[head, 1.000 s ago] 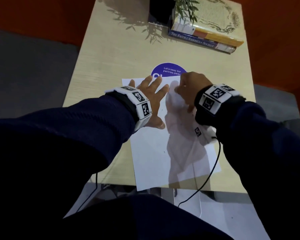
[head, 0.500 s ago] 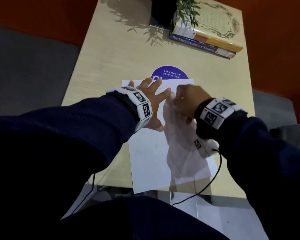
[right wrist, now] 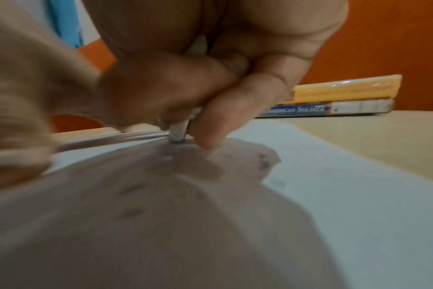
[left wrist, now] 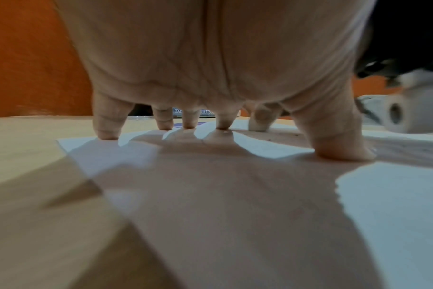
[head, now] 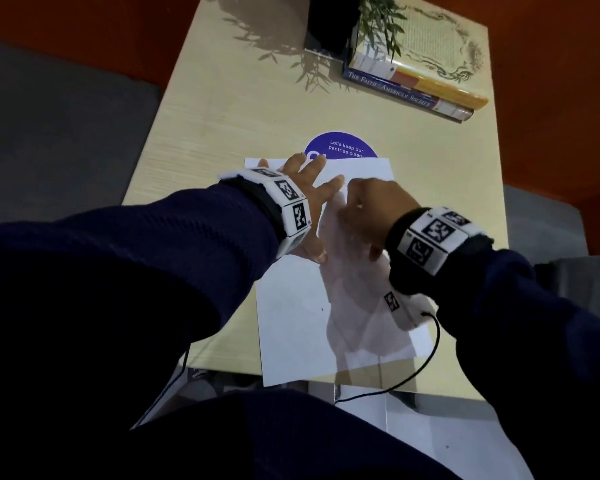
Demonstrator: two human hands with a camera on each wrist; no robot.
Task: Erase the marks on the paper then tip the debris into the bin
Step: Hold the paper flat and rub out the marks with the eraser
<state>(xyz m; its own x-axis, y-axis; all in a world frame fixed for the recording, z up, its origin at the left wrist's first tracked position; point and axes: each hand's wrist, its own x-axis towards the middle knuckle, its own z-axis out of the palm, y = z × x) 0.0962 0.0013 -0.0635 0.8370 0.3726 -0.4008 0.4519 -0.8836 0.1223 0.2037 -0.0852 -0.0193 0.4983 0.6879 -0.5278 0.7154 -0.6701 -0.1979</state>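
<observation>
A white sheet of paper (head: 291, 327) lies on the pale wooden table (head: 222, 109), reaching past its near edge. My left hand (head: 309, 181) lies flat on the sheet's upper left part, its spread fingers (left wrist: 106, 127) pressing the paper (left wrist: 383, 215) down. Just right of it my right hand (head: 371, 209) pinches a small white eraser (right wrist: 178, 133) whose tip touches the paper (right wrist: 359, 195). Small dark crumbs of debris (right wrist: 262, 162) lie near the tip. The bin is not in view.
A round purple sticker (head: 347, 147) shows beyond the sheet. At the table's far end stand a stack of books (head: 426, 88) and a dark pot with a green plant (head: 329, 22). Orange walls lie behind and a grey floor to the left.
My right hand has slid down the sheet towards me with the eraser. The left hand has stayed pressed on the paper.
</observation>
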